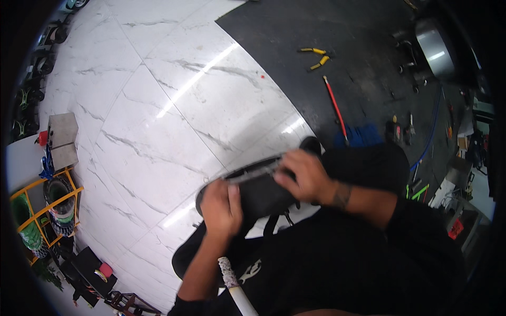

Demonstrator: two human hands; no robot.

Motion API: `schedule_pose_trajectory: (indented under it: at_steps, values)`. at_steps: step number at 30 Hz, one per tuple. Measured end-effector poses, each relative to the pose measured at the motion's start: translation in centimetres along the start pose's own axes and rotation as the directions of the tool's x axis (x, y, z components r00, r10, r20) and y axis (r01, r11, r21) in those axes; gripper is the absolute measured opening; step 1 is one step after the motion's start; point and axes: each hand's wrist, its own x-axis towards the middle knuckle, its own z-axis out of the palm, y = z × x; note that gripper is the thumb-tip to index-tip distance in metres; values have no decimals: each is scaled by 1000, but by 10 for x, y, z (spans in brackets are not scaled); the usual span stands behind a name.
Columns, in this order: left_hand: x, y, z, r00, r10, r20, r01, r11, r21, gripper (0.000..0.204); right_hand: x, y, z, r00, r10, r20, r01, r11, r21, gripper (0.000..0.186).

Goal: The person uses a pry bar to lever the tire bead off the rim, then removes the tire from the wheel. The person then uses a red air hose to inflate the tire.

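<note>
A long black piece with rounded ends (263, 198), shaped like a small vehicle seat, lies across my lap with a greyish strip along its far edge. My left hand (221, 206) is closed over its left end, thumb up on the near face. Toward the right end, my right hand (305, 176) grips the far edge with bent fingers. What the fingertips press on is hidden. Below my left hand, a lit cigarette (240, 295) with a long ash juts up from the lower edge of the view.
On the dark mat (274, 31) lie yellow-handled pliers (319, 59), a red bar (335, 108) and a blue cloth (361, 136). White marbled tiles (137, 105) spread to the left. A yellow rack (47, 208) holding tyres stands at far left; a silver-and-black object (435, 50) is at upper right.
</note>
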Motion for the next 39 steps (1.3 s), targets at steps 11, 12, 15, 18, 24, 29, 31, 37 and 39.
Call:
schedule_pose_trajectory:
  at_steps: [11, 12, 15, 18, 24, 29, 31, 37, 39]
  values:
    - [18, -17, -1, 1000, 20, 23, -16, 989, -145, 28, 7, 26, -3, 1000, -14, -22, 16, 991, 135, 51]
    - [24, -18, -3, 999, 38, 24, -33, 986, -162, 30, 15, 26, -5, 1000, 9, -8, -8, 991, 137, 50]
    - [43, -24, -6, 1000, -10, 23, 13, 987, -160, 32, 37, 24, -10, 995, 100, 24, -102, 987, 126, 46]
    - [50, -27, -9, 1000, -23, -8, 21, 989, -144, 34, 48, 19, -8, 991, 122, 59, -127, 988, 84, 47]
    - [38, -32, -7, 996, 0, -93, -17, 985, -172, 37, 40, 11, -2, 996, 54, 64, -60, 995, 84, 55]
    - [26, -26, 3, 981, -30, -191, 1, 989, -151, 37, 28, 9, -2, 997, 49, 66, -51, 998, 32, 61]
    - [26, -20, 2, 976, -23, -216, -2, 993, -114, 41, 30, 6, -3, 999, -8, 50, 7, 1000, 31, 63]
    - [36, -29, -9, 994, -3, -108, 4, 1000, 4, 50, 54, 2, 8, 1000, -1, -19, 1, 1000, -12, 34]
    - [42, -36, -14, 999, -5, -35, 7, 999, 43, 60, 58, 0, 14, 999, 21, -45, -24, 997, -73, 32]
